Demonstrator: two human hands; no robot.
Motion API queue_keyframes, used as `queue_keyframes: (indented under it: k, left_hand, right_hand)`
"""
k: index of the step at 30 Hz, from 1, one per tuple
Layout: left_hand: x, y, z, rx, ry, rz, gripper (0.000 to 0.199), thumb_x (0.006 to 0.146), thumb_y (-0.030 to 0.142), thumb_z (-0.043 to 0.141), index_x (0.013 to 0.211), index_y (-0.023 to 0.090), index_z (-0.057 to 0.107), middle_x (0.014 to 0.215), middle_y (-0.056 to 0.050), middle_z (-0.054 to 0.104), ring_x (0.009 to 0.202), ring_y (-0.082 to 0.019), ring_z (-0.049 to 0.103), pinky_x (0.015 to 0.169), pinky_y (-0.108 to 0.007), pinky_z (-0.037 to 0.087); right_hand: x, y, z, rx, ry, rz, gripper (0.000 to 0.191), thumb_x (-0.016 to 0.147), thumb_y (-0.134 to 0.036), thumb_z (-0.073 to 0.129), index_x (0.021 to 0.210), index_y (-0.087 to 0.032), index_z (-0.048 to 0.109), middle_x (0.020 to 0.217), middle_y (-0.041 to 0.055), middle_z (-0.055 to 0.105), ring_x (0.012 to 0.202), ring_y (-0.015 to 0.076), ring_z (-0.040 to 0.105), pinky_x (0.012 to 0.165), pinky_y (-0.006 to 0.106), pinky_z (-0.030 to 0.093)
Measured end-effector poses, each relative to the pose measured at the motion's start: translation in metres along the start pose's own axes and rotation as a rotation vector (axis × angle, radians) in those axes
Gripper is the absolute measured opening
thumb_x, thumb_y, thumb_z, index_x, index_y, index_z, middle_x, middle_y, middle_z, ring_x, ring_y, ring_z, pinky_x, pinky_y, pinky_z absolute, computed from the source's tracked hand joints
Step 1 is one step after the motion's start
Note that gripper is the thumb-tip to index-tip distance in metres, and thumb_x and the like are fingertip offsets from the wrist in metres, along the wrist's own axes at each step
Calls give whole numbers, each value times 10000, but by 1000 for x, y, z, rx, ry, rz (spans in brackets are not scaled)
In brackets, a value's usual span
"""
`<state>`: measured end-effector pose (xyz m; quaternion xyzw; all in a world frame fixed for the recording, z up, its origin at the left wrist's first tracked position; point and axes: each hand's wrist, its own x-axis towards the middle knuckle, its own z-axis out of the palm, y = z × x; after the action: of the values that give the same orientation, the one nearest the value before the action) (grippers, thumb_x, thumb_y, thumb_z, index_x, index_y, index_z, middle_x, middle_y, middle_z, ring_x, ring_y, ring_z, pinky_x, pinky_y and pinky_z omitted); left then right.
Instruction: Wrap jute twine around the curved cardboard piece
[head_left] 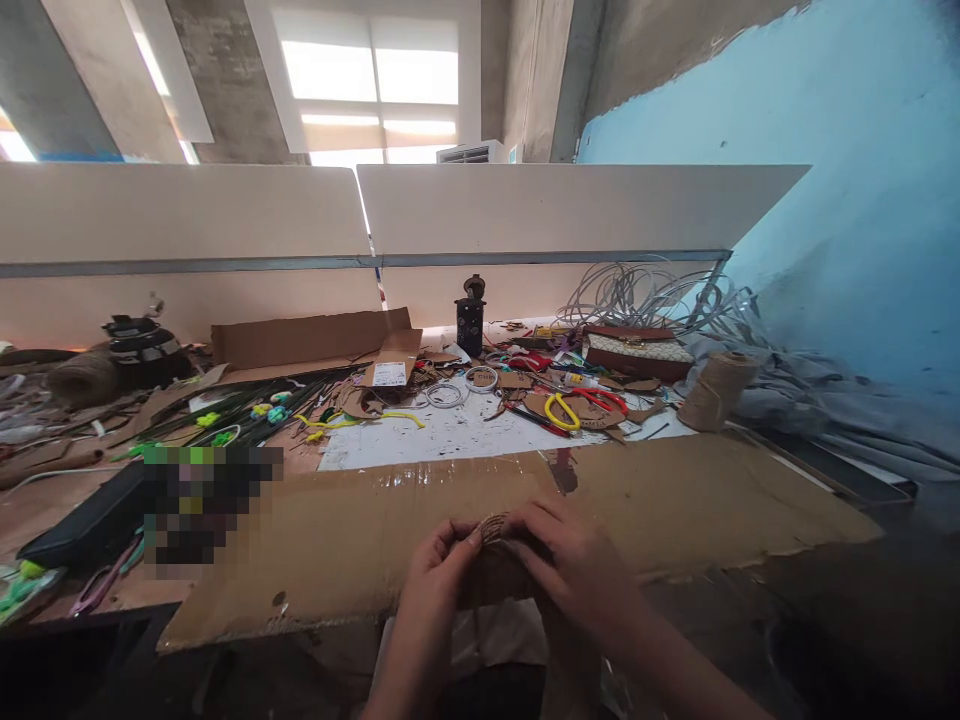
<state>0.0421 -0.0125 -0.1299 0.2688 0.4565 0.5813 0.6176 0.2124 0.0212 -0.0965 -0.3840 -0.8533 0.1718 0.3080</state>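
My left hand [444, 560] pinches the left side of a small brown coiled piece [493, 528] between thumb and fingers. On the coil's other side is my right hand [553, 545], its thumb and fingers closed around the right end. Both hands are near the front edge of a brown cardboard sheet [360, 530]. The coil shows several thin curved strands, and its lower part is hidden by the hands.
Yellow-handled pliers [561, 412], red-handled pliers [604, 402] and white rings [481, 379] lie behind the cardboard. A black bottle [470, 325] stands farther back. Twine [718, 390] and a patterned bag [637, 352] are at the right, a black case [86, 515] at the left.
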Motion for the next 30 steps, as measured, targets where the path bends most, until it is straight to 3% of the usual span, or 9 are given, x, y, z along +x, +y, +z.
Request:
queue_keyframes:
  k: [14, 25, 30]
  left_hand:
    - [7, -8, -7, -40, -26, -29, 419, 602, 433, 919, 860, 145, 758, 903, -116, 800, 845, -264, 750, 792, -331, 565]
    - [3, -4, -3, -28, -32, -9, 396, 619, 413, 910, 873, 148, 761, 895, -111, 801, 871, -272, 744, 836, -350, 557]
    - [3, -3, -3, 18, -46, -2, 378, 648, 438, 886, 858, 154, 755, 879, -101, 798, 877, -273, 741, 777, -320, 548]
  right_hand:
    - [1, -4, -7, 76, -107, 42, 139, 951, -106, 585, 839, -189, 576, 906, 42, 631, 876, 215, 576, 755, 327, 437]
    - [4, 0, -5, -87, -100, -28, 109, 932, -97, 620, 857, -174, 601, 892, 47, 632, 853, 220, 576, 728, 319, 427]
    - [7, -1, -5, -128, -103, -42, 127, 915, -71, 636, 837, -166, 603, 867, 44, 632, 830, 214, 584, 716, 310, 428]
